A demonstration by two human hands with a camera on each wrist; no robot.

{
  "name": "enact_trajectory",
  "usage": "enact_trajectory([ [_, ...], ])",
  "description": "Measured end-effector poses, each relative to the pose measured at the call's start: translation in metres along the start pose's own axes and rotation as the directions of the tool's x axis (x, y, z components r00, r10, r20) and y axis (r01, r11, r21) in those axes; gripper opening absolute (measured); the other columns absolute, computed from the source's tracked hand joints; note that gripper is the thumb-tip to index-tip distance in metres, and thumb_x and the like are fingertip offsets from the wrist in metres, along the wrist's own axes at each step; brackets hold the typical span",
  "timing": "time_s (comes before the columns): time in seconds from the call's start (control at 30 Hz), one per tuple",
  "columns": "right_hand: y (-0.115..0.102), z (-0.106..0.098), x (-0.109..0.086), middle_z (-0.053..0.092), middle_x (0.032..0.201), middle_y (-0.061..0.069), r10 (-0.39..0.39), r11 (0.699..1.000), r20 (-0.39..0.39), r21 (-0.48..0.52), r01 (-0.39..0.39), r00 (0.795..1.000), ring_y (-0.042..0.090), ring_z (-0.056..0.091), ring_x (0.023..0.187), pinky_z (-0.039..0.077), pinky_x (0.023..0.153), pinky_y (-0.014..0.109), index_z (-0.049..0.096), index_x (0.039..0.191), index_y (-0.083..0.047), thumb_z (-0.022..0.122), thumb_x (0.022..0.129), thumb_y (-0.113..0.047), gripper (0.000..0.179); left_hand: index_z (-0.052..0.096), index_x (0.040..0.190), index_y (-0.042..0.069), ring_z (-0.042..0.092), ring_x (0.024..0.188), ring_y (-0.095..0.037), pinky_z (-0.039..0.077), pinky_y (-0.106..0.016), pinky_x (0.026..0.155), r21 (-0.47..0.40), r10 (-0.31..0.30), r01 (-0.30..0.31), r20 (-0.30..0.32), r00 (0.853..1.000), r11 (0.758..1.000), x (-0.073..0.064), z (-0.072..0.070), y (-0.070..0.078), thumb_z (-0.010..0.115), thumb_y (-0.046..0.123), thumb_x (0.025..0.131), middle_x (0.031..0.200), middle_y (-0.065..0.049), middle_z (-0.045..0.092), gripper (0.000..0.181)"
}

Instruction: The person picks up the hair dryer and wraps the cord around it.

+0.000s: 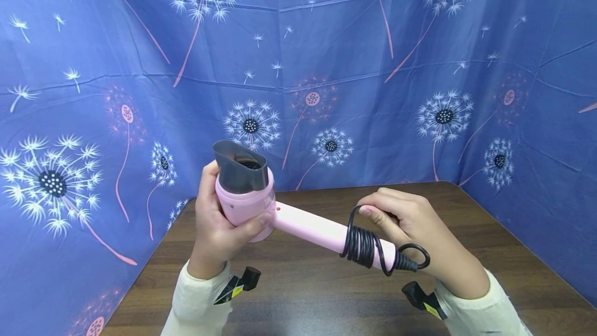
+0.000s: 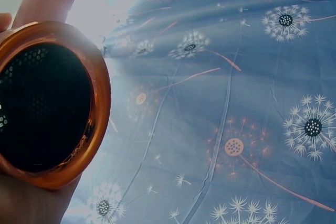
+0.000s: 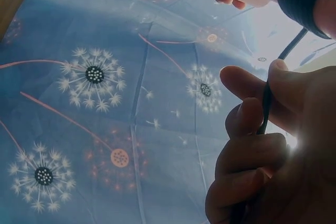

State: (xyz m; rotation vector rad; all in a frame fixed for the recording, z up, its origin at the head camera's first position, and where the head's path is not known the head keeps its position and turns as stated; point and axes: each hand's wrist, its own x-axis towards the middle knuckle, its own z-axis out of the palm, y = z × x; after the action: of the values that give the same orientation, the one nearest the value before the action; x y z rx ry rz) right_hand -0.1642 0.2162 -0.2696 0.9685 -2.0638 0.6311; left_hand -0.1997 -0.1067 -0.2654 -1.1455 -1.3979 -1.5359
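A pink hair dryer (image 1: 308, 226) with a dark grey nozzle (image 1: 240, 172) is held above the table, its nozzle pointing up. My left hand (image 1: 221, 227) grips the round head, thumb across its front. In the left wrist view the dryer's round back end (image 2: 100, 98) fills the left side. A black cord (image 1: 361, 245) is wound in several turns round the handle, with a loop at the handle's end. My right hand (image 1: 410, 222) pinches the cord between thumb and forefinger beside the coils. The right wrist view shows the cord (image 3: 266, 103) running through the curled fingers (image 3: 244, 153).
A dark brown wooden table (image 1: 308, 294) lies below the hands. Blue cloth (image 1: 298, 40) printed with dandelions hangs behind it and along both sides. Each sleeved wrist wears a black camera mount, one on the left (image 1: 240, 284) and one on the right (image 1: 420, 297).
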Motion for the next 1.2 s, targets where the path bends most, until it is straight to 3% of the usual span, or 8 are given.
enact_trajectory([
  [0.23,-0.001,0.007,-0.002,0.065,0.088,-0.019,0.075,0.994,0.065,0.075,-0.08,0.995,0.0,0.058,0.075,0.046,0.069,0.014,0.071,0.1,-0.027,0.069,0.096,-0.003,0.025,0.046,0.136,-0.012,0.064,0.106,-0.029,0.054,-0.034,0.094,0.006,-0.006,0.006,-0.03,1.0,1.0,0.0,0.002,0.001,0.094,0.01,0.065,0.121,-0.022,0.064,0.089],
  [0.43,-0.001,0.012,-0.003,0.066,0.09,-0.019,0.077,0.989,0.082,0.121,-0.087,0.994,0.002,0.06,0.076,0.049,0.069,0.015,0.07,0.1,-0.028,0.065,0.099,-0.003,0.025,0.045,0.137,-0.011,0.064,0.107,-0.03,0.054,-0.035,0.095,-0.007,-0.009,0.008,-0.051,0.999,1.0,0.0,0.002,0.0,0.093,0.009,0.065,0.122,-0.023,0.063,0.089],
  [0.63,-0.001,0.015,-0.004,0.071,0.097,-0.018,0.058,0.992,0.08,0.108,-0.066,0.995,0.0,0.065,0.084,0.052,0.075,0.015,0.072,0.105,-0.025,0.072,0.09,-0.001,0.029,0.045,0.138,-0.009,0.065,0.106,-0.031,0.055,-0.035,0.093,-0.018,-0.024,0.022,-0.076,0.997,1.0,0.0,0.003,0.0,0.09,0.004,0.065,0.122,-0.024,0.062,0.087],
  [0.73,-0.001,0.018,-0.003,0.073,0.095,-0.017,0.037,0.998,0.058,0.045,-0.04,0.998,0.0,0.066,0.083,0.054,0.075,0.016,0.073,0.101,-0.024,0.073,0.086,0.001,0.03,0.045,0.138,-0.007,0.065,0.104,-0.031,0.057,-0.035,0.091,-0.015,-0.043,0.042,-0.089,0.995,0.999,0.0,0.004,0.0,0.087,-0.001,0.065,0.121,-0.024,0.063,0.085],
  [0.87,-0.005,0.018,-0.004,0.067,0.082,-0.019,0.128,0.992,0.07,-0.022,-0.126,0.989,-0.002,0.059,0.074,0.053,0.066,0.02,0.071,0.092,-0.027,0.068,0.093,0.001,0.027,0.045,0.14,-0.004,0.066,0.103,-0.032,0.058,-0.036,0.09,-0.013,-0.086,0.085,-0.11,0.99,0.996,0.0,0.005,0.0,0.083,-0.007,0.065,0.121,-0.024,0.063,0.084],
  [0.97,-0.009,0.017,-0.006,0.058,0.074,-0.02,0.219,0.976,0.104,-0.005,-0.219,0.97,-0.002,0.05,0.067,0.048,0.06,0.022,0.068,0.086,-0.027,0.065,0.096,0.001,0.03,0.044,0.141,-0.003,0.066,0.104,-0.032,0.058,-0.037,0.091,-0.016,-0.102,0.101,-0.125,0.987,0.995,0.0,0.006,0.0,0.082,-0.009,0.066,0.123,-0.024,0.063,0.084],
  [1.13,-0.014,0.017,-0.009,0.039,0.068,-0.016,0.254,0.966,0.135,0.01,-0.258,0.958,-0.003,0.037,0.059,0.04,0.053,0.022,0.064,0.085,-0.023,0.065,0.098,-0.004,0.023,0.045,0.142,-0.003,0.065,0.106,-0.034,0.058,-0.037,0.092,-0.011,-0.107,0.107,-0.143,0.984,0.994,0.0,0.007,0.0,0.082,-0.008,0.068,0.124,-0.024,0.062,0.082],
  [1.2,-0.016,0.019,-0.01,0.044,0.073,-0.015,0.26,0.965,0.138,-0.018,-0.26,0.956,-0.002,0.041,0.063,0.042,0.057,0.022,0.066,0.093,-0.022,0.067,0.1,-0.01,0.014,0.045,0.142,-0.002,0.065,0.107,-0.034,0.058,-0.037,0.093,-0.012,-0.113,0.112,-0.152,0.982,0.994,0.0,0.007,0.0,0.082,-0.008,0.069,0.124,-0.024,0.062,0.081],
])
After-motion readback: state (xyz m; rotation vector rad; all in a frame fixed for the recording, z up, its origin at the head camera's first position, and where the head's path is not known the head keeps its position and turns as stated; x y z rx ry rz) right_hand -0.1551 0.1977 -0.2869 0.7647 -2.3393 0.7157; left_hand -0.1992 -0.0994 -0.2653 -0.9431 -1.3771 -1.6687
